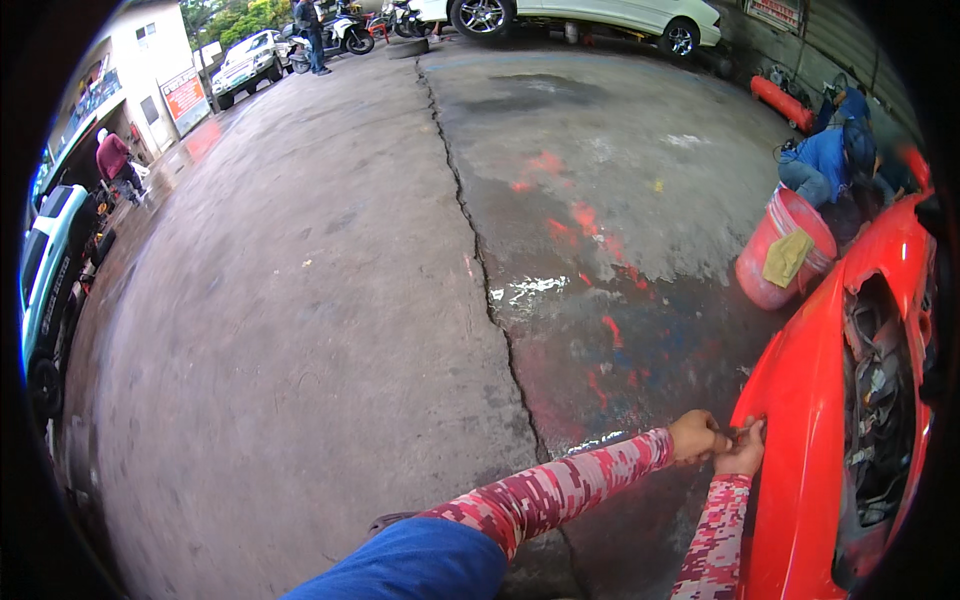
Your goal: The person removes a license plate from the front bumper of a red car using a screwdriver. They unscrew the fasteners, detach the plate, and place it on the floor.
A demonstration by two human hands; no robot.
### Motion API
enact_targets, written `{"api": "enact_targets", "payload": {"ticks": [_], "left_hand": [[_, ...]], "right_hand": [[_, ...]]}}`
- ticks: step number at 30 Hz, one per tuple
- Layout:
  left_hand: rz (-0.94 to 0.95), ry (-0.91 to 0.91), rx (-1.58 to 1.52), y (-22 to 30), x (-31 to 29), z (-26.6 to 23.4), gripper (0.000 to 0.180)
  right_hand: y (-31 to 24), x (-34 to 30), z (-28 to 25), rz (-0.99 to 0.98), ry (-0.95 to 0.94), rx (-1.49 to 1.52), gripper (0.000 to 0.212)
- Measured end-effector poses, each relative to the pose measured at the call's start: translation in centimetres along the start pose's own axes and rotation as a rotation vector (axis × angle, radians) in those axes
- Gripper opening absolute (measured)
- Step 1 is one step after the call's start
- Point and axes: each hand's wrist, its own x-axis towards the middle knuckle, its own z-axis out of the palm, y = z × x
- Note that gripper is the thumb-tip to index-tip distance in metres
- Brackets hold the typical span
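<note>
Both my arms wear red-and-white camouflage sleeves and reach to the lower right. At the edge of a glossy red car body panel (pixel 803 420), my left hand (pixel 695 437) is closed with its fingers curled. Right beside it, my right hand (pixel 741 452) is closed too, thumb pointing up, close against the panel. The fingertips of both hands meet around something small that I cannot make out. To the right of the panel, an opening in the car front (pixel 878 400) shows dark inner parts and wiring.
A red bucket (pixel 757 262) with a yellow cloth (pixel 788 258) on its rim stands beyond the panel. People in blue (pixel 840 155) crouch behind it. A red air compressor tank (pixel 782 102) is farther back. Cracked concrete floor (pixel 300 330) carries red paint stains. A white car (pixel 590 12) stands far off.
</note>
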Motion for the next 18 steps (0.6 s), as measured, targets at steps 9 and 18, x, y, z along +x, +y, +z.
{"api": "enact_targets", "payload": {"ticks": [9, 18], "left_hand": [[0.83, 0.481, 0.916, -3.2, -0.6, 1.2, 0.038], [-0.132, -0.07, -0.23, -1.0, 0.5, -0.4, 0.036]], "right_hand": [[0.5, 1.0, -1.0, -0.037, -0.041, 0.029, 0.046], [0.1, 1.6, -1.0, -0.02, -0.025, -0.007, 0.044]]}}
